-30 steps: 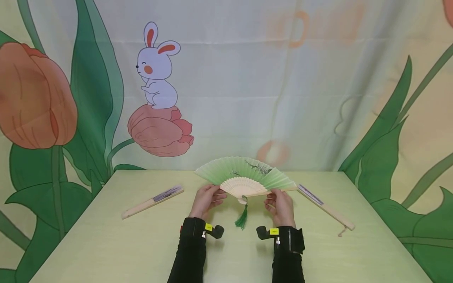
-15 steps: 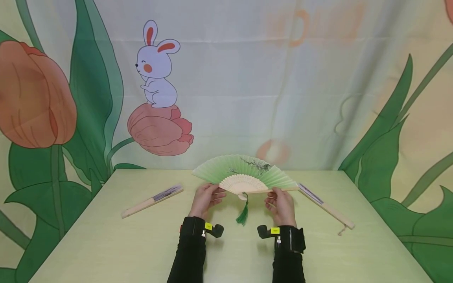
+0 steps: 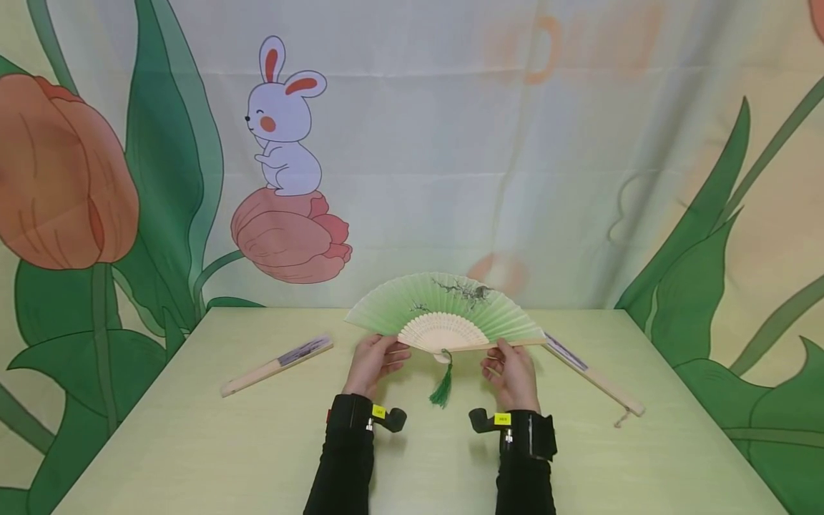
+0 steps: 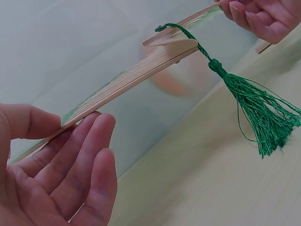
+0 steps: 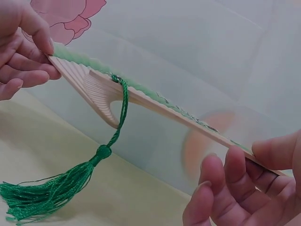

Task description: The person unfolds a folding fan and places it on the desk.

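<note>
A folding fan (image 3: 450, 304) with a green leaf, a dark branch print and pale wooden ribs is spread wide above the table. My left hand (image 3: 372, 366) pinches its left outer rib between thumb and fingers. On the other side, the right hand (image 3: 513, 372) pinches the right outer rib. From the pivot end hangs a green tassel (image 3: 441, 388). In the left wrist view the fan's ribs (image 4: 122, 87) show edge-on, with the left thumb on top and fingers beneath. The right wrist view shows the right hand (image 5: 258, 188) gripping the long guard stick (image 5: 178, 117).
Two folded fans with purplish leaves lie on the pale table (image 3: 425, 465): one fan (image 3: 277, 366) left of my left hand, another fan (image 3: 595, 377) to the right with a small cord at its end. Behind stands a printed curtain (image 3: 450, 143) with tulips and a rabbit.
The fan has spread a little wider and its leaf has risen, smoothing the fold at its right side. Both hands keep their pinch and have barely moved.
</note>
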### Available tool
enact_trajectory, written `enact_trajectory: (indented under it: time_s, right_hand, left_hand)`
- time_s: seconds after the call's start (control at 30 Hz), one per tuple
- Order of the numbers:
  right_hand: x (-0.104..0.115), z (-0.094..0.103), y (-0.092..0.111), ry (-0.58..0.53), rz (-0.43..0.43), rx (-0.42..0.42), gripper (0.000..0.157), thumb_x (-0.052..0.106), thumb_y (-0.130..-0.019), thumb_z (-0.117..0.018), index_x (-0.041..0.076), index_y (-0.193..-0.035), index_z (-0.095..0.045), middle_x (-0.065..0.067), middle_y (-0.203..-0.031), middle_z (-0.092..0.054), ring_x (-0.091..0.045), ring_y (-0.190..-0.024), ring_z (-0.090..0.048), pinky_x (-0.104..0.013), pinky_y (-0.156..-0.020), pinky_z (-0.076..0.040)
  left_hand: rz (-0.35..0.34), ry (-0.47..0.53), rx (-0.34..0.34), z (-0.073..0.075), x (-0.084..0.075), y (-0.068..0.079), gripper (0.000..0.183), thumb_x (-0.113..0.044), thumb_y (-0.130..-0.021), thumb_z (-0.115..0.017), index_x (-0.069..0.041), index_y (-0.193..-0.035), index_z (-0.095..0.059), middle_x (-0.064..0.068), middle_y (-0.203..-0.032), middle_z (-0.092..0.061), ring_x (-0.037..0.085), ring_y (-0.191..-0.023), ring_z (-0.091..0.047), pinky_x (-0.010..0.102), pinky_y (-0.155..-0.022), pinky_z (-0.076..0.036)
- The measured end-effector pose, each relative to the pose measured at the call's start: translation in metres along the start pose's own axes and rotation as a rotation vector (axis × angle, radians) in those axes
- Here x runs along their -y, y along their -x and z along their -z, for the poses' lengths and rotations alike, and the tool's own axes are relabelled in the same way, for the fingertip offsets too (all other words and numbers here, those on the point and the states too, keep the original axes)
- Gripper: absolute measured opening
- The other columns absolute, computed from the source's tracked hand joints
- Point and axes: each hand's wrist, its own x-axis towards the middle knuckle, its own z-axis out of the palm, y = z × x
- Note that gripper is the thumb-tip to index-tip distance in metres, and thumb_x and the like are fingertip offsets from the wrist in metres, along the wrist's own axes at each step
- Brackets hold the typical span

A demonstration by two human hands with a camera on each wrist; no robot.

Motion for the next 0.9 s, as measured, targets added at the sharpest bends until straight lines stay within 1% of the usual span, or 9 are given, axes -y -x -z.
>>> enact_trajectory:
  time_s: [0.13, 0.27, 0.37, 0.47, 0.53, 0.6, 0.67, 0.77, 0.9]
  right_hand:
    - [0.000, 0.001, 0.000, -0.001, -0.002, 0.006, 0.022, 0.025, -0.105, -0.047, 0.007, -0.117, -0.044, -0.001, -0.083, -0.056, -0.015, -0.071, -0.058, -0.030, -0.072, -0.050]
    - [0.000, 0.002, 0.001, -0.006, 0.001, 0.001, 0.022, 0.025, -0.105, -0.047, 0.007, -0.118, -0.045, -0.001, -0.082, -0.055, -0.015, -0.071, -0.058, -0.030, -0.072, -0.050]
    - [0.000, 0.003, 0.001, -0.010, 0.003, -0.007, 0.021, 0.024, -0.105, -0.046, 0.007, -0.118, -0.045, -0.001, -0.082, -0.054, -0.016, -0.071, -0.058, -0.029, -0.072, -0.050]
    - [0.001, 0.003, 0.001, -0.016, 0.002, -0.010, 0.023, 0.024, -0.105, -0.045, 0.006, -0.120, -0.045, -0.001, -0.081, -0.054, -0.016, -0.070, -0.058, -0.029, -0.071, -0.050]
    - [0.001, 0.003, 0.001, -0.016, -0.001, -0.015, 0.023, 0.024, -0.105, -0.045, 0.007, -0.121, -0.045, -0.001, -0.081, -0.053, -0.016, -0.070, -0.058, -0.030, -0.072, -0.050]
    - [0.001, 0.003, 0.001, -0.014, -0.003, -0.018, 0.021, 0.024, -0.106, -0.045, 0.007, -0.119, -0.045, -0.001, -0.081, -0.053, -0.016, -0.070, -0.059, -0.031, -0.073, -0.050]
    - [0.001, 0.003, 0.000, -0.013, -0.004, -0.020, 0.019, 0.023, -0.106, -0.044, 0.008, -0.117, -0.045, -0.002, -0.082, -0.053, -0.016, -0.071, -0.059, -0.031, -0.074, -0.050]
    - [0.001, 0.004, 0.000, -0.015, -0.005, -0.021, 0.016, 0.023, -0.106, -0.044, 0.009, -0.113, -0.045, -0.002, -0.082, -0.052, -0.016, -0.070, -0.059, -0.032, -0.074, -0.050]
    - [0.001, 0.004, 0.001, -0.022, -0.013, -0.024, 0.018, 0.023, -0.106, -0.044, 0.008, -0.115, -0.045, -0.001, -0.081, -0.051, -0.016, -0.070, -0.058, -0.032, -0.075, -0.050]
  left_hand:
    - [0.011, 0.006, -0.022, -0.001, 0.001, 0.000, 0.026, -0.017, -0.100, -0.054, 0.002, -0.117, -0.057, 0.028, -0.115, -0.064, 0.022, -0.087, -0.071, 0.029, -0.072, -0.057]
    - [0.006, 0.016, -0.060, 0.000, 0.002, -0.001, 0.027, -0.015, -0.099, -0.054, 0.003, -0.119, -0.056, 0.021, -0.110, -0.065, 0.031, -0.095, -0.069, 0.032, -0.075, -0.057]
    - [0.014, 0.028, -0.088, 0.002, 0.002, -0.001, 0.028, -0.014, -0.098, -0.054, 0.002, -0.121, -0.056, 0.016, -0.108, -0.065, 0.036, -0.102, -0.066, 0.032, -0.076, -0.057]
    - [0.034, 0.049, -0.097, 0.004, -0.003, 0.002, 0.030, -0.014, -0.098, -0.053, 0.002, -0.124, -0.055, 0.017, -0.111, -0.064, 0.036, -0.104, -0.065, 0.033, -0.079, -0.057]
    - [0.040, 0.057, -0.091, 0.005, -0.010, 0.006, 0.031, -0.013, -0.098, -0.052, 0.003, -0.125, -0.053, 0.019, -0.113, -0.063, 0.033, -0.100, -0.067, 0.035, -0.082, -0.056]
    - [0.046, 0.064, -0.089, 0.006, -0.011, 0.006, 0.031, -0.013, -0.099, -0.052, 0.003, -0.125, -0.052, 0.020, -0.115, -0.063, 0.032, -0.100, -0.066, 0.037, -0.084, -0.055]
    - [0.050, 0.062, -0.098, 0.007, -0.010, 0.006, 0.031, -0.014, -0.099, -0.052, 0.003, -0.125, -0.053, 0.019, -0.115, -0.063, 0.033, -0.101, -0.066, 0.036, -0.083, -0.056]
    - [0.048, 0.058, -0.118, 0.008, -0.003, 0.001, 0.031, -0.016, -0.099, -0.053, 0.001, -0.124, -0.054, 0.016, -0.113, -0.064, 0.038, -0.109, -0.063, 0.032, -0.079, -0.057]
    - [0.038, 0.056, -0.130, 0.009, -0.001, 0.002, 0.031, -0.017, -0.099, -0.053, 0.000, -0.125, -0.055, 0.016, -0.111, -0.065, 0.038, -0.108, -0.063, 0.029, -0.075, -0.057]
